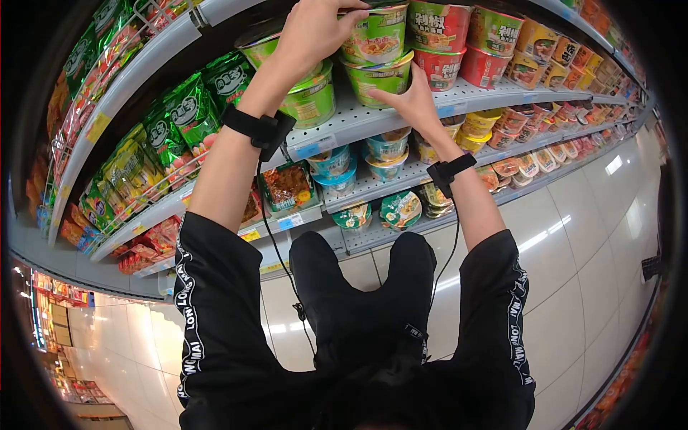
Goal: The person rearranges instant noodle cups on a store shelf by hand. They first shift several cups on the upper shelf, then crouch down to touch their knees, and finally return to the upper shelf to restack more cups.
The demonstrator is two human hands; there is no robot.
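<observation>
Two green instant noodle buckets stand stacked on the upper shelf, an upper bucket (374, 37) on a lower bucket (381, 76). My left hand (315, 29) is at the upper bucket's left rim, its thumb and a finger closed on the lid edge; the top of the hand is near the frame's edge. Around the lower bucket's right side curves my right hand (410, 100), thumb across the front and fingers up the side. Another green bucket (309, 100) stands to the left, partly behind my left forearm. Red noodle buckets (436, 66) are stacked just right of my right hand.
The metal shelf edge (344, 137) runs below the buckets. Blue noodle bowls (335, 170) and yellow tubs (479, 125) fill the shelf beneath. Green snack bags (183, 107) stand in wire racks at left. Cables hang from both wristbands, and tiled floor (566, 236) extends right.
</observation>
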